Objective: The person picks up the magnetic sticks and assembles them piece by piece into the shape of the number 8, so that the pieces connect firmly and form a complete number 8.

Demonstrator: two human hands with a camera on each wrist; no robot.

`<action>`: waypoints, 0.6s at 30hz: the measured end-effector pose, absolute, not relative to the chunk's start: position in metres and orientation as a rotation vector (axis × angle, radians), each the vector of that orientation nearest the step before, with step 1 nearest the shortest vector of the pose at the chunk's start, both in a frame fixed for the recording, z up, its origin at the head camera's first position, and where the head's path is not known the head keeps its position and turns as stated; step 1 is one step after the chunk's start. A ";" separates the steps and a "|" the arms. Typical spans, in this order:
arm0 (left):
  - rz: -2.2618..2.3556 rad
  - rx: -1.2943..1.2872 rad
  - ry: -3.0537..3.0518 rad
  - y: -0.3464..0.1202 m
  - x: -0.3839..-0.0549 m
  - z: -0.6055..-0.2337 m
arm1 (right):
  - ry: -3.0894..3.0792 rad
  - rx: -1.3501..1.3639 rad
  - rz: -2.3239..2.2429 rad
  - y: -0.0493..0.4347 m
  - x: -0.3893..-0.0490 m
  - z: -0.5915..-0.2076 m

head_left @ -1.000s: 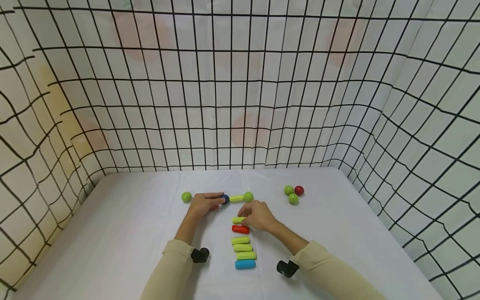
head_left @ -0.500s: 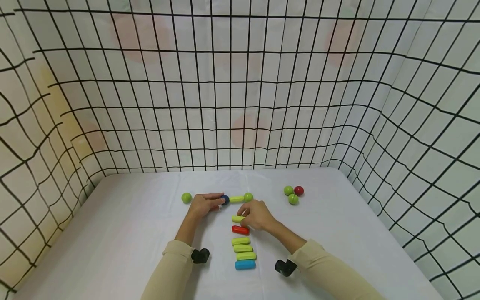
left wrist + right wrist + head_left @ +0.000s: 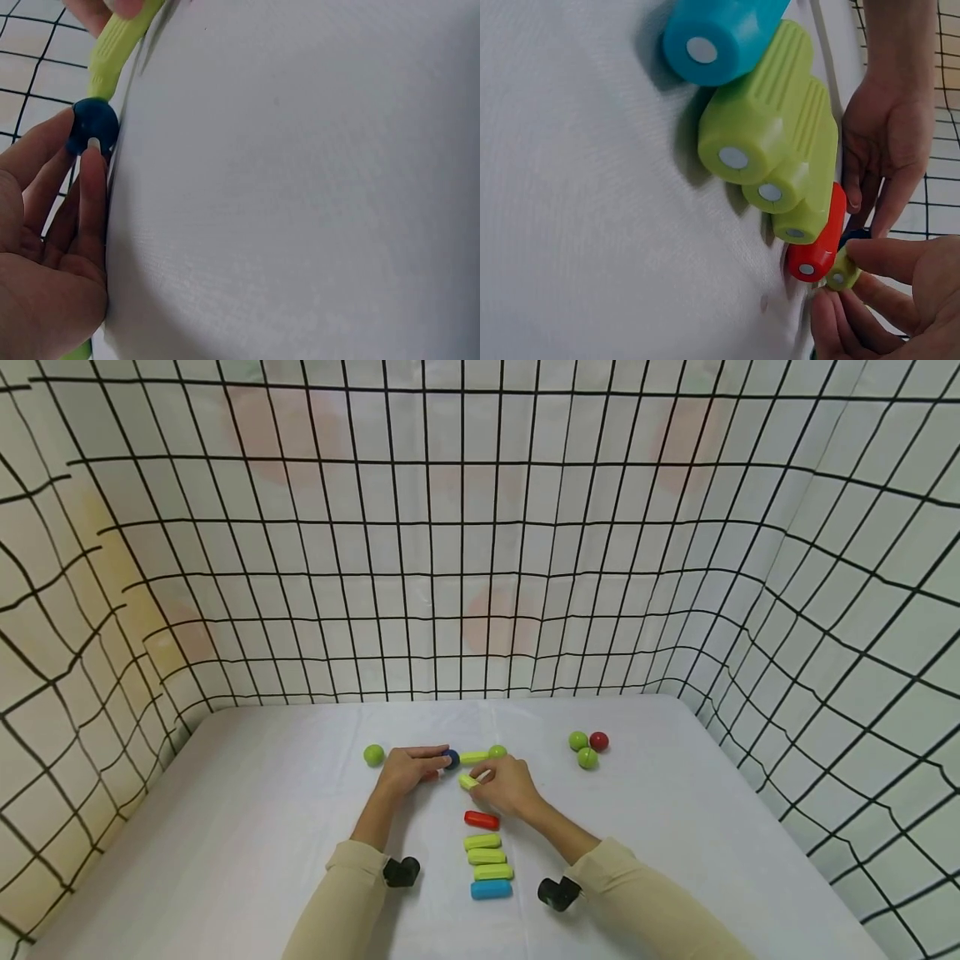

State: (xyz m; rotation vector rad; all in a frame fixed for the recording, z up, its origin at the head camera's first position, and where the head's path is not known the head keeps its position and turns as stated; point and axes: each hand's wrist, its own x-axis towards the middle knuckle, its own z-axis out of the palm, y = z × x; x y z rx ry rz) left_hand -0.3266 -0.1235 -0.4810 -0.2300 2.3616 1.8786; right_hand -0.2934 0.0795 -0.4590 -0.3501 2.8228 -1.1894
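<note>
Black grid netting around the back and sides, pale sheeting behind it with faint pink blotches. Down below, white cloth, matte and slightly woven-looking up close.

Counted 6 balls, all round and shiny: 4 green balls, 1 dark red ball and 1 dark blue ball. Also counted 7 rods, plastic-looking and chunky: 5 yellow-green rods, 1 red rod, 1 bright blue rod. Grooved along the sides, at least on the near ones, with pale round discs set in the ends.

Left hand with thumb and fingertips pinching the dark blue ball. Can also see a small red bit under that hand, mostly hidden, so can't tell what shape.

Right hand pinching 1 yellow-green rod by thumb and fingers, tilted, near the dark blue ball; can't tell if touching. Just beyond, another yellow-green rod lying between the dark blue ball and 1 green ball.

Nearer the person, a column on the cloth: red rod first, then 3 yellow-green, then bright blue. Off to the right, 2 green balls bunched with the dark red ball; off to the left, 1 green ball alone.
</note>
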 end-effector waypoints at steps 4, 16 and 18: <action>1.892 -0.221 2.346 -0.123 -0.326 -0.481 | 2.821 -0.314 -1.267 0.077 -0.295 -0.462; 1.906 -0.232 2.353 -0.122 -0.326 -0.481 | 2.809 -0.279 -1.350 0.067 -0.297 -0.463; 1.917 -0.225 2.351 -0.123 -0.327 -0.482 | 2.806 -0.276 -1.361 0.065 -0.296 -0.462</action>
